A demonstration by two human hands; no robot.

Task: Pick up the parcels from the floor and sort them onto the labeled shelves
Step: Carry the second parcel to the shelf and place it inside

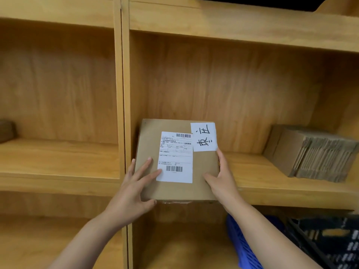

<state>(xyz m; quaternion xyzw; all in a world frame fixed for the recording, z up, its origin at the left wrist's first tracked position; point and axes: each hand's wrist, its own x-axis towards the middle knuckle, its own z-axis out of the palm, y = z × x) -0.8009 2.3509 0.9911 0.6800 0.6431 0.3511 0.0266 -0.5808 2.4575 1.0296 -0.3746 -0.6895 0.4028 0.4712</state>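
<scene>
A wooden shelving unit [233, 32] is filling nearly the whole view, split by an upright divider [122, 105] into a left bay and a right bay. The middle shelf board [272, 183] of the right bay is carrying the task's thing: a flat cardboard parcel [202, 166] is lying at the board's left end, close against the divider, with its near edge overhanging the front lip. Further right on the same board, well apart from the parcel, a bundle of flattened cardboard sheets [314, 154] is sitting with its corrugated edges facing outward. On the shelf below, at the lower right, a blue plastic crate [244, 247] is showing beside a black one [330, 241]. In the left bay, a brown object [6, 131] is sitting at the frame's edge, too blurred to identify.

The left hand [134, 189] is spreading wide over the parcel's near left corner, fingers lying flat on top and the thumb hooking under the front edge. The right hand [221, 177] is gripping the parcel's right edge, thumb resting on top and fingers running along the side.

A printed shipping label [174, 158] with two barcodes is covering the parcel's centre. A smaller white slip [204, 136] with handwritten characters is stuck at the far right corner, touching the label's upper right.
</scene>
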